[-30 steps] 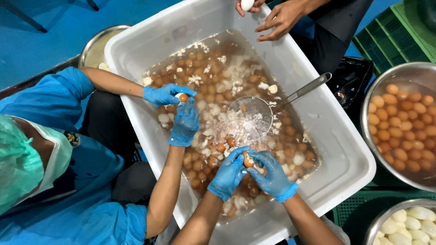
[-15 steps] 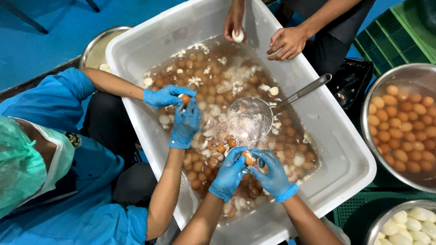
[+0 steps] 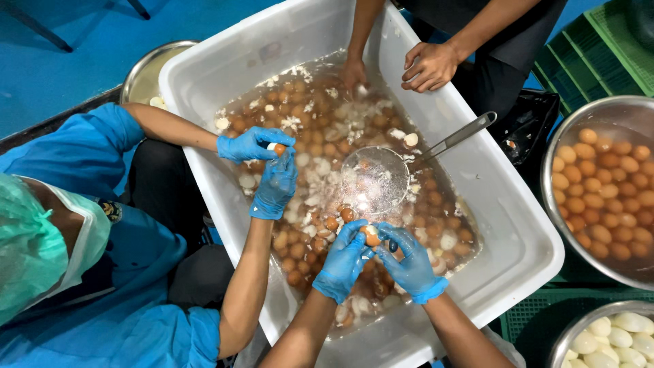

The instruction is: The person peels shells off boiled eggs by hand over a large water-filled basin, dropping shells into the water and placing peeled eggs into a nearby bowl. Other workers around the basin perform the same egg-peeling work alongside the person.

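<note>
Here, left hand (image 3: pixel 344 262) and right hand (image 3: pixel 409 262), blue-gloved, pinch half-peeled brown egg (image 3: pixel 371 236) between fingertips, just above water in white tub (image 3: pixel 518 225). Egg likely wet, slippery, soft under brittle shell; cradle sides lightly. Strainer (image 3: pixel 375 180) nearby.

A blue floor (image 3: pixel 88 41) fills the far left, crossed by a dark furniture leg (image 3: pixel 34 31). Green plastic crates (image 3: pixel 599 48) stand at the far right, and another green crate (image 3: pixel 538 324) lies near right. Light is even and bright, with soft shadows.
</note>
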The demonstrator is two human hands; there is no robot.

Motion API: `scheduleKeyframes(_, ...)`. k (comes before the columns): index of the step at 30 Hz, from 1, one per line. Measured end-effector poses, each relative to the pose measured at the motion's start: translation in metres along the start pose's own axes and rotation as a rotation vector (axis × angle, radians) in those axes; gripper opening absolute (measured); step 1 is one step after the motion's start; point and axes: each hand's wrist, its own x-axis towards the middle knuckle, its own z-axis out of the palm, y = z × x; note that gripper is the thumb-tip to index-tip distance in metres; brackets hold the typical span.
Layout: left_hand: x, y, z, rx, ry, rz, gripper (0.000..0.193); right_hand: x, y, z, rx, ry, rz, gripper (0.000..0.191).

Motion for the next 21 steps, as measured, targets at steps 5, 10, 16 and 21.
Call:
scheduleKeyframes(5, 0.001, -0.004, -0.003, 0.001, -0.027, 0.004, 0.03, -0.001, 0.005, -0.003, -0.016, -0.102, -0.018, 0.05)
scheduleKeyframes(10, 0.002, -0.005, -0.003, -0.048, -0.018, -0.011, 0.03, -0.001, 0.0, -0.002, -0.017, -0.018, -0.084, 0.047)
scheduleKeyframes(16, 0.004, -0.005, -0.003, -0.08, 0.039, -0.01, 0.032, 0.002, -0.008, 0.003, -0.052, 0.102, -0.092, 0.051)
scheduleKeyframes(21, 0.004, -0.008, -0.001, -0.127, 0.1, -0.026, 0.032, 0.002, -0.004, 0.001, -0.216, 0.019, -0.083, 0.049)
